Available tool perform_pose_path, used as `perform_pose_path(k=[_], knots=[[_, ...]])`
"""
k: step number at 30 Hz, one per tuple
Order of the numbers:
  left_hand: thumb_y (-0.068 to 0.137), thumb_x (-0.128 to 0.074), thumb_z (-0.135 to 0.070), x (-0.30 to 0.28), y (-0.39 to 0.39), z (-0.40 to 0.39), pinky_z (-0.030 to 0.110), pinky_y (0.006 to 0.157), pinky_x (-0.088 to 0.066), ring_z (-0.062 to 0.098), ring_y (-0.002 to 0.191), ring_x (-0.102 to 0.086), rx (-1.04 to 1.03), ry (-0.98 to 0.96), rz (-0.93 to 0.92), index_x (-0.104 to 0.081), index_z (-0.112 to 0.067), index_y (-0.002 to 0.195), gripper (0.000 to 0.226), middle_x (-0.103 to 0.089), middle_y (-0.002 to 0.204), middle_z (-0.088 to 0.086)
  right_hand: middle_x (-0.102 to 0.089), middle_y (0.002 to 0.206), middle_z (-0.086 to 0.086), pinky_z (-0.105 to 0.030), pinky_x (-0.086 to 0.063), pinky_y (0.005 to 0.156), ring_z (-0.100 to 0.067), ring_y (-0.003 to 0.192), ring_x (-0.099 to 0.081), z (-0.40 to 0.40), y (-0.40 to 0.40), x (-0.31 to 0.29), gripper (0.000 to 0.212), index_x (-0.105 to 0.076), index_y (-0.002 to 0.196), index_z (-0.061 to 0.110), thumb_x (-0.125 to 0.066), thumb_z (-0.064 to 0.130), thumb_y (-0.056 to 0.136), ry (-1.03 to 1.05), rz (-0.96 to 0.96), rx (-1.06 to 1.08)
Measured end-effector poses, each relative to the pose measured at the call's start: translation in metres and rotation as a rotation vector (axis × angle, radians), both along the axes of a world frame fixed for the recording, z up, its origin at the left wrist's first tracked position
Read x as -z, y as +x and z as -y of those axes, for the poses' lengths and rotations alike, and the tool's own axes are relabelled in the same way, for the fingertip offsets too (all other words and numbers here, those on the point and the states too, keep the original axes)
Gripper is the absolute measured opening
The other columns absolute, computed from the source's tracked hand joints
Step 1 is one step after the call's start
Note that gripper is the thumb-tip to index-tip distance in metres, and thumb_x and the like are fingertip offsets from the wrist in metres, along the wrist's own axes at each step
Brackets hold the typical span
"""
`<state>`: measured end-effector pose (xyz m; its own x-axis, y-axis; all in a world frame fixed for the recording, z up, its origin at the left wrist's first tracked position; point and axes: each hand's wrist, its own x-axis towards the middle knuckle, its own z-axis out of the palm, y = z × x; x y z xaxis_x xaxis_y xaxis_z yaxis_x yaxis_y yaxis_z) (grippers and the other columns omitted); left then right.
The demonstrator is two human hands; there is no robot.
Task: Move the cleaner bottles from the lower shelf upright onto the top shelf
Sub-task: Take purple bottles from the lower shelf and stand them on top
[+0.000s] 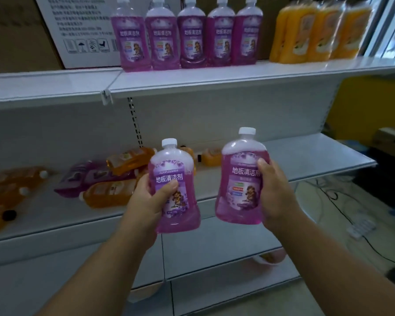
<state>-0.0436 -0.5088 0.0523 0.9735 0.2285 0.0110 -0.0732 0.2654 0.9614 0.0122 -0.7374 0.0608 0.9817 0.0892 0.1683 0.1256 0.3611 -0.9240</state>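
My left hand (146, 201) grips a purple floor cleaner bottle (176, 176) with a white cap, held upright in front of the lower shelf (306, 160). In my right hand (276, 192) is a second purple bottle (240, 179), also upright, a little higher and to the right. On the top shelf (214, 76) several purple bottles (192, 35) stand upright in a row, with several orange bottles (317, 33) to their right. Orange bottles (110, 192) and a purple bottle (82, 176) lie on their sides on the lower shelf at the left.
A white printed cardboard box (78, 30) stands on the top shelf left of the purple row. The right half of the lower shelf is bare. Cables and a power strip (360, 226) lie on the floor at the right, beside a dark box.
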Motion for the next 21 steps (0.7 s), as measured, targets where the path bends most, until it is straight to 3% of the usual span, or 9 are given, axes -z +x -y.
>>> perform_pose_path(k=[4,7,10,15,21], knots=[[0.066,-0.081,-0.040,-0.017,0.003,0.021,0.045,0.069,-0.061,0.028,0.089,-0.075,-0.018,0.120,0.007,-0.053,-0.027,0.125,0.067,-0.073,0.107,0.009,-0.070,0.092,-0.010,-0.041,-0.057,0.067,-0.029,0.086,-0.070,0.017,-0.027,-0.029,0.040,-0.048,0.125,0.012,-0.051,0.041,0.097,0.059,0.042,-0.067],[0.058,-0.081,-0.055,-0.036,0.008,0.039,0.049,0.074,-0.061,0.024,0.090,-0.074,-0.036,0.217,0.062,-0.053,-0.031,0.122,0.074,-0.072,0.107,0.004,-0.070,0.106,-0.007,-0.045,-0.058,0.071,-0.031,0.094,-0.071,0.030,-0.039,-0.056,0.058,-0.043,0.135,0.036,-0.066,0.051,0.083,0.009,0.144,-0.152],[0.051,-0.084,-0.068,-0.061,0.014,0.056,0.044,0.075,-0.061,0.019,0.096,-0.073,-0.065,0.261,0.166,-0.051,-0.043,0.117,0.078,-0.073,0.105,-0.005,-0.066,0.118,0.000,-0.049,-0.059,0.073,-0.033,0.102,-0.069,0.044,-0.040,-0.082,0.067,-0.040,0.134,0.058,-0.076,0.046,0.078,-0.063,0.257,-0.184],[0.073,-0.083,-0.043,-0.111,0.022,0.072,0.038,0.079,-0.060,0.014,0.102,-0.070,-0.133,0.410,0.388,-0.034,-0.072,0.125,0.077,-0.069,0.117,-0.002,-0.064,0.119,0.005,-0.047,-0.060,0.071,-0.028,0.105,-0.069,0.056,-0.024,-0.127,0.051,-0.043,0.135,0.050,-0.064,0.039,0.089,-0.082,0.487,-0.160],[0.081,-0.080,-0.025,-0.168,0.026,0.064,0.041,0.072,-0.062,0.009,0.095,-0.072,-0.249,0.524,0.521,-0.038,-0.060,0.133,0.075,-0.066,0.118,0.001,-0.065,0.115,0.008,-0.046,-0.060,0.071,-0.027,0.105,-0.068,0.045,0.004,-0.178,0.047,-0.041,0.133,0.041,-0.060,0.034,0.091,-0.061,0.671,-0.171]])
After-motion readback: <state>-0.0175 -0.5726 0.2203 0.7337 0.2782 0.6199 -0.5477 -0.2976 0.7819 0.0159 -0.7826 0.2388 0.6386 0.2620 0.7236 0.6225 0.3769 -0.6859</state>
